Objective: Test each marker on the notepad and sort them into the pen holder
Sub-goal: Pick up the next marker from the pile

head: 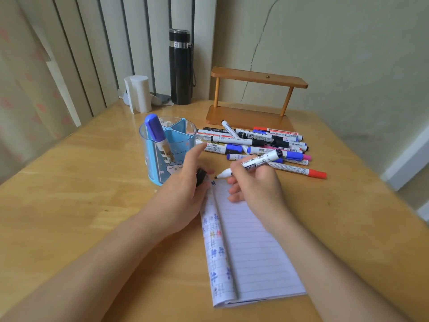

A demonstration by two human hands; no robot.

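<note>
Gripping an uncapped black marker (pixel 260 161) at the top edge of the notepad (pixel 253 252), the right hand (pixel 255 189) tests it; the left hand (pixel 183 182) holds the cap (pixel 200 177). Only one blue marker (pixel 156 131) sits in the pen holder (pixel 162 163); a pile (pixel 262 141) waits untested.

left hand (pixel 183 184): bare, slender fingers | right hand (pixel 256 182): bare, slender fingers | forearms (pixel 109 259): both bare as far as they show

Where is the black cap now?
Head view, centre: the left hand holds the black cap at the top left corner of the notepad, near the pen holder.
</note>
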